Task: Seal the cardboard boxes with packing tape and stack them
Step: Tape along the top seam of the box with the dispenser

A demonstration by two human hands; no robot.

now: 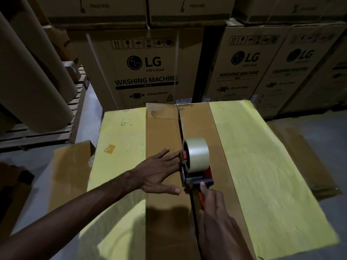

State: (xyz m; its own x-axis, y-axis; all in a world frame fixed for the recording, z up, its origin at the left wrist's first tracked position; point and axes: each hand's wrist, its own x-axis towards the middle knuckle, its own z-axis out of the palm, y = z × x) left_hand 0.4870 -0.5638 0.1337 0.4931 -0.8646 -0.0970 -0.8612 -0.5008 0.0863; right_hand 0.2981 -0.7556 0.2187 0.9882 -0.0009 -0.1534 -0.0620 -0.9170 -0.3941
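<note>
A long brown cardboard box [161, 128] lies on a yellow-topped table [262, 156], its two top flaps meeting at a centre seam. A red tape dispenser [197, 177] with a roll of clear tape [196, 157] sits on that seam near the box's middle. My right hand [216, 212] grips the dispenser's handle from the near side, index finger stretched along it. My left hand [159, 173] lies flat with fingers spread on the left flap, right beside the dispenser.
Tall washing machine cartons [146, 72] stand stacked behind the table. Big brown paper rolls [28, 81] rest on a wooden pallet at the left. A flattened cardboard box [69, 171] leans by the table's left side, and cardboard sheets [304, 160] lie on the floor at right.
</note>
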